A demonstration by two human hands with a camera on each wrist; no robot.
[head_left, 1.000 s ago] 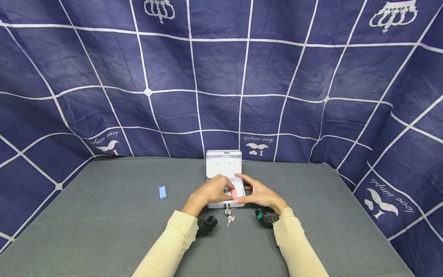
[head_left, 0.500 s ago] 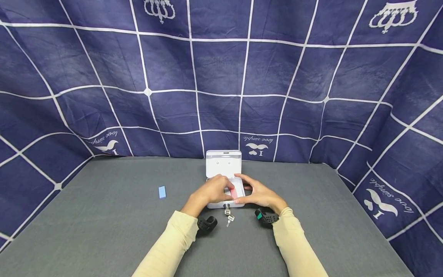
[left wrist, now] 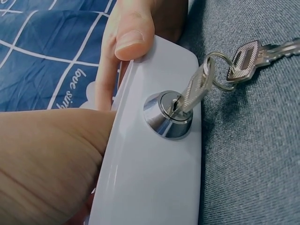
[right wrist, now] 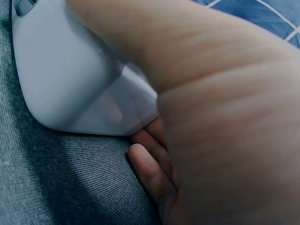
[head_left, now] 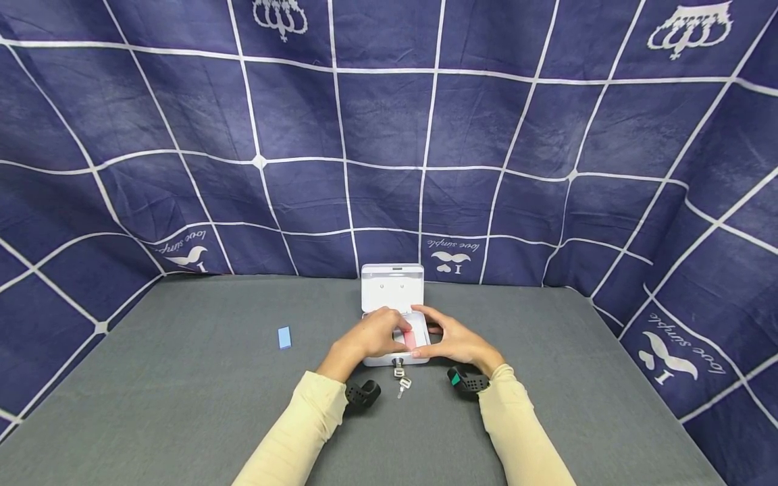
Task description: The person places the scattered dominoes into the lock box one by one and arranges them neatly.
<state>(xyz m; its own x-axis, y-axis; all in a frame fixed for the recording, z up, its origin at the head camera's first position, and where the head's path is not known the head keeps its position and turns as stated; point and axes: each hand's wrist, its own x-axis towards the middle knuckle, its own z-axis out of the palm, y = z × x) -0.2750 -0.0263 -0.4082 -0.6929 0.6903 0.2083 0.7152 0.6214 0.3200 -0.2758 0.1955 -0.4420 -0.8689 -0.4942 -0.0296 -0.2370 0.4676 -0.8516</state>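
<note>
A small white lockable cash box (head_left: 396,359) stands on the grey cloth with its lid (head_left: 392,289) raised. My left hand (head_left: 378,333) reaches over the front wall into it; thumb and fingers pinch a pink rectangular piece (head_left: 410,339), partly hidden by them. My right hand (head_left: 457,337) grips the box's right side, its thumb (left wrist: 135,35) on the front edge in the left wrist view and its other fingers (right wrist: 150,171) at the side wall in the right wrist view. A key (left wrist: 198,89) sits in the front lock (left wrist: 168,115), and a second key (left wrist: 248,58) hangs from its ring.
A blue rectangular block (head_left: 284,337) lies on the table left of the box. Behind the table (head_left: 213,378) hangs a blue curtain (head_left: 389,135) with white lines, close to the box's raised lid.
The pink piece has shifted very slightly left with the fingertips of my left hand. My right hand stays in place on the box.
</note>
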